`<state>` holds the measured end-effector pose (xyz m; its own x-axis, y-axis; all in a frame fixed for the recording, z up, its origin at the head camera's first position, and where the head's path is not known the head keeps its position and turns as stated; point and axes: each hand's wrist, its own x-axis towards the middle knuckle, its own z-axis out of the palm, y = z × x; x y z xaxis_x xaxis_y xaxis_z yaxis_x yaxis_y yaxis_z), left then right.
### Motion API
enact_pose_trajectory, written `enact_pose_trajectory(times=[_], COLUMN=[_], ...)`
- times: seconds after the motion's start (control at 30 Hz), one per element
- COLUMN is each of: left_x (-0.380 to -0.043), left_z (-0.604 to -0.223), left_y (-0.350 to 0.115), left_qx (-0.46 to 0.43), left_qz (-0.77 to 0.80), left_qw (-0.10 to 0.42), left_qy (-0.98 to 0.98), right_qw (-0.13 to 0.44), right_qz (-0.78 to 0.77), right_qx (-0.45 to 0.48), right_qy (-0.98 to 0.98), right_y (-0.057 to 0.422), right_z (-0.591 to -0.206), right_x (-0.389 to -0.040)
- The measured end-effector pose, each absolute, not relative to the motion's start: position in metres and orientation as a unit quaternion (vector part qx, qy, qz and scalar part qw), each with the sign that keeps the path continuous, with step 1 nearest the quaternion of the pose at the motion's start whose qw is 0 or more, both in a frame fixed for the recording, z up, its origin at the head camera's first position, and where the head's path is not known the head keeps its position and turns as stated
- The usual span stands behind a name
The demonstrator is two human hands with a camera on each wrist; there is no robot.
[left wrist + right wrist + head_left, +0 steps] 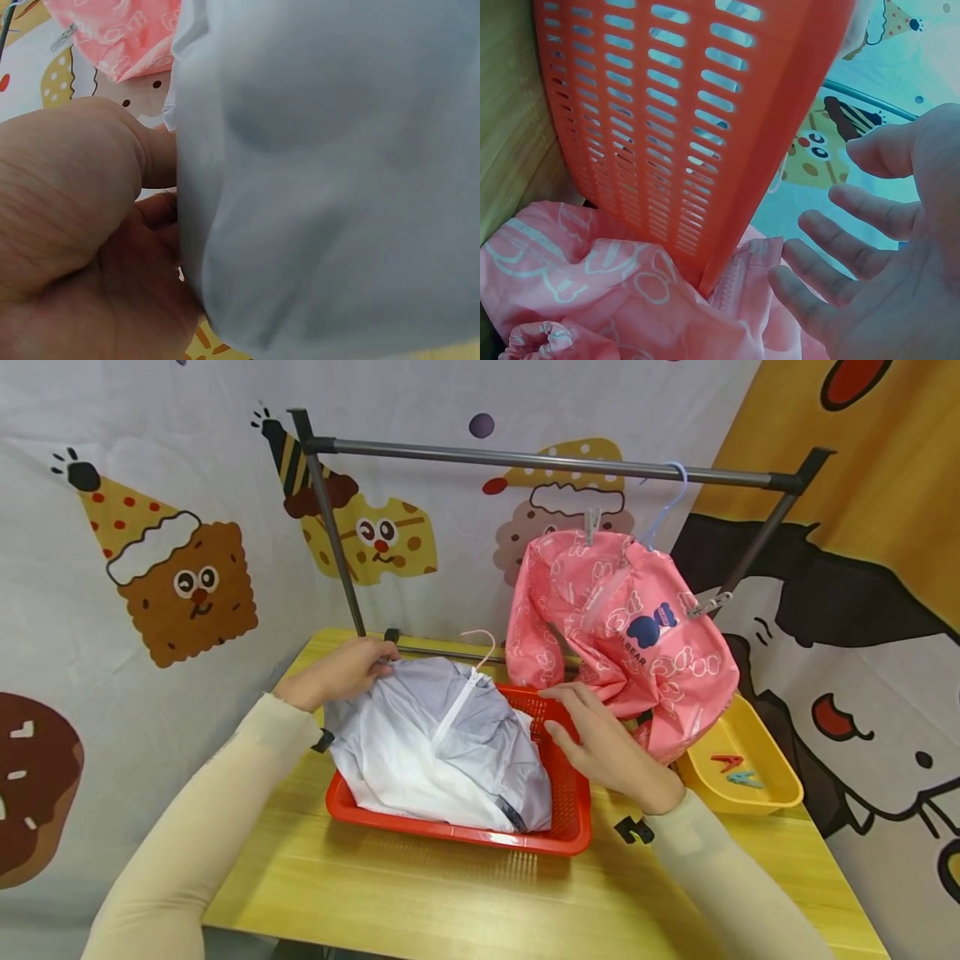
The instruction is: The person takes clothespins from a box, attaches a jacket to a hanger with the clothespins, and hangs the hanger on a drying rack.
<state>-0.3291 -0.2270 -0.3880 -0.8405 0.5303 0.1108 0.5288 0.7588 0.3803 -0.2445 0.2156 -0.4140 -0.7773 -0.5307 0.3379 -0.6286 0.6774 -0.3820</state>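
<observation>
Lying in red basket (579, 837), grey-white jacket (420, 743); left hand (347, 668) grips its shoulder; right hand (603, 743), fingers spread, just beside.

A pink jacket (600, 597) with white printed outlines and a dark blue motif (651, 625) hangs on a blue hanger (670, 506) from the top bar of a grey rack (480, 453), two grey clips (710, 603) on its fabric. Partly behind it, a yellow tray (793, 793) on the wood-grained tabletop (300, 877) holds red and teal clothespins (745, 779). A cloth backdrop (187, 418) shows a biscuit in a spotted hat and a cheese.
</observation>
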Motion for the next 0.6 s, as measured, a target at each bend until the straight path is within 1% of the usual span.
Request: enact_pose_trajectory(times=[0.2,0.43,0.6], left_x=[-0.3284,-0.3294,-0.3276], left_z=[-0.3872,-0.3887,-0.3864], left_y=[-0.2273,-0.2268,-0.2255], left_qx=[0.292,0.278,0.278], left_qz=[0.210,0.218,0.221], left_qw=[-0.018,-0.023,-0.039], left_qy=[0.933,0.935,0.934], right_qw=[0.100,0.099,0.100], right_qz=[0.254,0.265,0.267], right_qx=[0.326,0.331,0.335], right_qy=[-0.905,-0.901,-0.898], right_y=[0.2140,0.2140,0.2134], right_z=[-0.4129,-0.4126,-0.4144], right_x=[-0.2451,-0.2459,-0.2471])
